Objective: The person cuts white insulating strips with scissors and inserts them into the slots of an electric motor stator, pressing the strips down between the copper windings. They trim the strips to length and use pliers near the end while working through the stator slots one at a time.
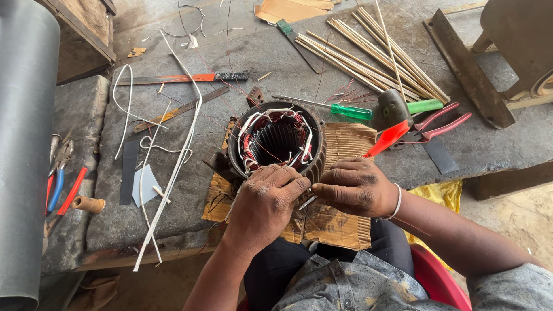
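The motor stator (276,144), a dark ribbed metal housing with red and white windings around its open bore, sat upright on a torn sheet of corrugated cardboard (340,219) at the near middle of the grey workbench (242,57). The left hand (265,204) lay curled over the near rim of the housing, fingers bent down against the windings. The right hand (354,187) was just beside it on the right, fingers pinched together on a thin metal tool (307,202) whose tip pointed at the housing's near edge; the two hands almost touched.

Just right of the stator lay a red plastic wedge (389,138), and beyond it red-handled pliers (440,124). A green-handled screwdriver (337,108) lay on the far side of the stator, next to a dark mallet (397,106) with a green grip. Farther off to the right, a bundle of pale sticks (374,52) was fanned across the bench. To the left, long white sleeving strips (173,167) trailed toward the near edge, and an orange-handled saw blade (184,78) lay at the far left. Blue- and red-handled pliers (60,184) rested on a lower ledge at the far left edge.
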`<control>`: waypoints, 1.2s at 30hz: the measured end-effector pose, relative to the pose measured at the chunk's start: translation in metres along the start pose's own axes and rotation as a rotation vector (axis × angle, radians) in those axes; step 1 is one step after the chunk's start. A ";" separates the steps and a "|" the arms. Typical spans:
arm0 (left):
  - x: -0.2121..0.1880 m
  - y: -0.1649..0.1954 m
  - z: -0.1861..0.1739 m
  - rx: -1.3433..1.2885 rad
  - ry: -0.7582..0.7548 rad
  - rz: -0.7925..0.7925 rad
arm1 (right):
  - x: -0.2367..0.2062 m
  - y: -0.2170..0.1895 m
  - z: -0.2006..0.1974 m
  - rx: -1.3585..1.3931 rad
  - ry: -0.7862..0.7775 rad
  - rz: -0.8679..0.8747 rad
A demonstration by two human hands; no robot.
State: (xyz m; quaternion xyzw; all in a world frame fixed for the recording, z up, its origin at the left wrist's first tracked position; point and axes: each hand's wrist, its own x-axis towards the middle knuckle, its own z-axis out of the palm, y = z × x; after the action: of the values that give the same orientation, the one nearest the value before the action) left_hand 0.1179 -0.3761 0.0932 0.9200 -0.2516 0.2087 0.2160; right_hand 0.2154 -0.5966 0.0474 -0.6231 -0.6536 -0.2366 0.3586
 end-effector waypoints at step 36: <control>-0.002 -0.002 0.005 0.021 0.049 0.013 | -0.027 -0.031 0.025 0.029 0.185 0.180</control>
State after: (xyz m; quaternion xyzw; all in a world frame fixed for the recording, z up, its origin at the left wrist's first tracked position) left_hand 0.1189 -0.3760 0.0872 0.9151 -0.2500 0.2354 0.2113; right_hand 0.1799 -0.5987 0.0154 -0.6494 -0.5626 -0.2506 0.4460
